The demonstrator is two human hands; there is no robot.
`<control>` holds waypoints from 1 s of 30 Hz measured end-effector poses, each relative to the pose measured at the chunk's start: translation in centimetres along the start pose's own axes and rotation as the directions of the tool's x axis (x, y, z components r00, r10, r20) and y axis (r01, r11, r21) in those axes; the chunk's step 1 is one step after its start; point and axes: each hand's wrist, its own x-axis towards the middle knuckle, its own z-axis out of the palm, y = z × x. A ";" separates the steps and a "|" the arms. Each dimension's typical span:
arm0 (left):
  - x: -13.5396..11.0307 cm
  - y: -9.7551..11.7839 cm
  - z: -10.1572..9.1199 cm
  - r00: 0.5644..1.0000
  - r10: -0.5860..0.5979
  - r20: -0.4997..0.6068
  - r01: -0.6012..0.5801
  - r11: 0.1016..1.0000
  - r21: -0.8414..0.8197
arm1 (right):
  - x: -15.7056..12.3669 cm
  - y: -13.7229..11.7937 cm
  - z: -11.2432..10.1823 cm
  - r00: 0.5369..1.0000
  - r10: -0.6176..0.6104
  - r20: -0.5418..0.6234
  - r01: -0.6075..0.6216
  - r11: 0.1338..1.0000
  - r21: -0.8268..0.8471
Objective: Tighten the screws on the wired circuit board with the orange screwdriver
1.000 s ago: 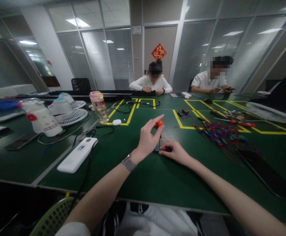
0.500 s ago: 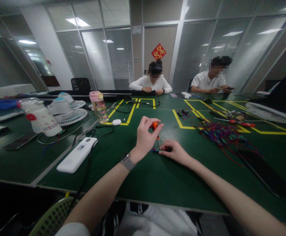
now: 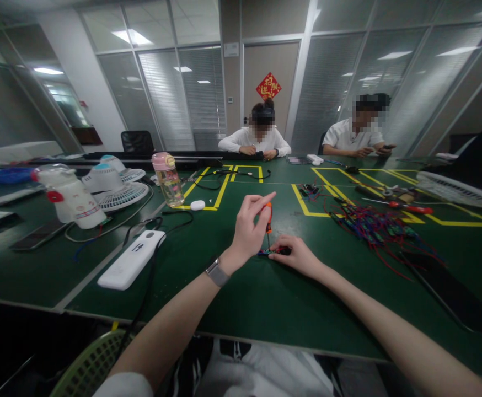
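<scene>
Our left grip pinches the orange screwdriver upright over the small part, which our right grip clamps to the surface. The left forefinger has since uncurled.

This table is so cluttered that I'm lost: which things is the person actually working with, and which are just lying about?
In use: left hand gripping the orange-handled screwdriver; right hand holding the small wired part on the table beneath its tip; probably the pile of wired parts nearby.
Lying about: white power bank, pink-lidded bottle, white fans, dark phone.
</scene>
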 end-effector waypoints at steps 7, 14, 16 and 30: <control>0.1 -0.1 0.1 0.999 -0.016 0.031 0.018 0.999 -0.052 | 0.0 0.1 0.1 1.000 0.004 -0.007 -0.004 1.000 0.004; 0.1 0.2 -0.1 0.999 0.018 0.033 -0.016 0.999 -0.049 | 0.1 0.2 0.1 1.000 -0.006 0.004 0.006 1.000 -0.004; 0.0 0.1 0.0 0.999 0.025 0.045 -0.019 0.993 -0.113 | 0.1 0.2 0.1 1.000 -0.009 0.004 0.009 1.000 0.000; 0.0 0.3 0.2 0.999 0.030 0.017 -0.028 0.993 -0.117 | 0.0 0.2 0.1 1.000 -0.008 0.001 0.008 1.000 -0.004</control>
